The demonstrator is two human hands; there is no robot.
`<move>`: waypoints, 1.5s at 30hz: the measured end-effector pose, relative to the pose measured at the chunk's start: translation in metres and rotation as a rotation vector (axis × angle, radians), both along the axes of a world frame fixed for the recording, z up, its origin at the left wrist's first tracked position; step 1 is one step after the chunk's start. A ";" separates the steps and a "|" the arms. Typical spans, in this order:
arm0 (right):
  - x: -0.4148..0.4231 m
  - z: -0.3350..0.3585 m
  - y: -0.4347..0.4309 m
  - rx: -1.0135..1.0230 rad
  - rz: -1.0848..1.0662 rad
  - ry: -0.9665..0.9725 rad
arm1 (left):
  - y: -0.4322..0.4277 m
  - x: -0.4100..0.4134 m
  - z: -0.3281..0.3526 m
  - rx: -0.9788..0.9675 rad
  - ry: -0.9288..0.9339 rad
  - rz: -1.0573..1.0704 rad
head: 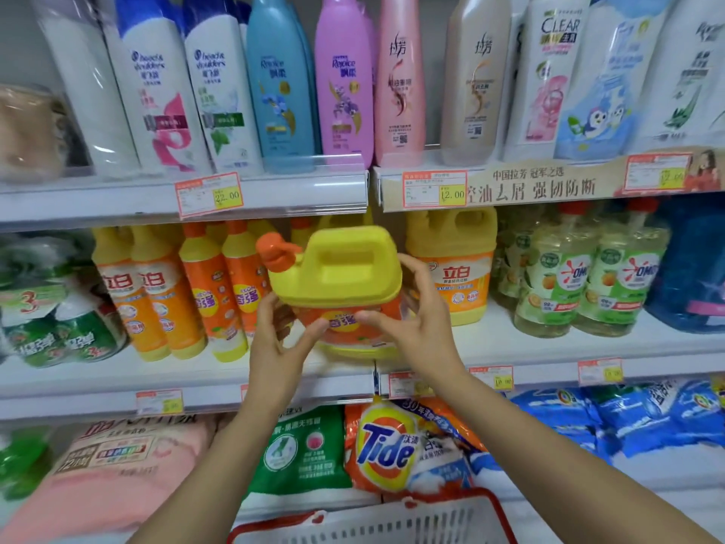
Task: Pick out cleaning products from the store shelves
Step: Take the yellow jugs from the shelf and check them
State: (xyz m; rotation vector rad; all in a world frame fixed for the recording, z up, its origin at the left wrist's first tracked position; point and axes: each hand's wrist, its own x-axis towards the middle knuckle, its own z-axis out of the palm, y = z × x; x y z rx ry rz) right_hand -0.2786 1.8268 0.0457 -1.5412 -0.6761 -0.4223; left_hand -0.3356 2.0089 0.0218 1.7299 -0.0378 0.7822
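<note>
Both of your hands grip one jug (345, 268). Your left hand (274, 339) wraps the jug's left side, with the thumb pressed on the front label. Your right hand (416, 323) wraps the right side, fingers curled behind the body and the thumb on the same label.

The jug is yellow, with a moulded handle on top, an orange cap (274, 251) at its upper left and an orange label. It tilts with its top towards you, at the front edge of the middle shelf (549, 347). Whether its base touches that shelf cannot be determined.

A second jug (451, 261) stands upright on the middle shelf, just to the right and partly behind your right hand. Orange bottles (208, 292) stand in a row to the left. Clear bottles (580, 284) with green labels stand further right.

Shampoo bottles (341, 84) line the top shelf. Powder bags, among them a Tide bag (386, 445), lie on the bottom shelf beneath your forearms. A white basket (372, 526) with a red rim sits at the lower edge of view, between your forearms.
</note>
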 end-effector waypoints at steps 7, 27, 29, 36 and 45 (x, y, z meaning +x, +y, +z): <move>-0.043 0.016 -0.065 0.148 0.036 0.224 | -0.069 -0.034 0.014 -0.208 0.144 -0.290; -0.126 -0.086 -0.227 0.279 -0.213 0.792 | -0.272 -0.119 -0.073 0.415 0.541 -0.182; -0.127 -0.085 -0.234 0.187 -0.210 0.729 | -0.278 -0.115 -0.071 0.298 0.574 -0.258; -0.113 -0.088 -0.238 0.057 0.025 0.672 | -0.259 -0.107 -0.066 -0.505 0.548 -0.679; -0.108 -0.115 -0.234 0.315 0.001 1.003 | -0.244 -0.099 -0.055 -0.158 0.659 -0.629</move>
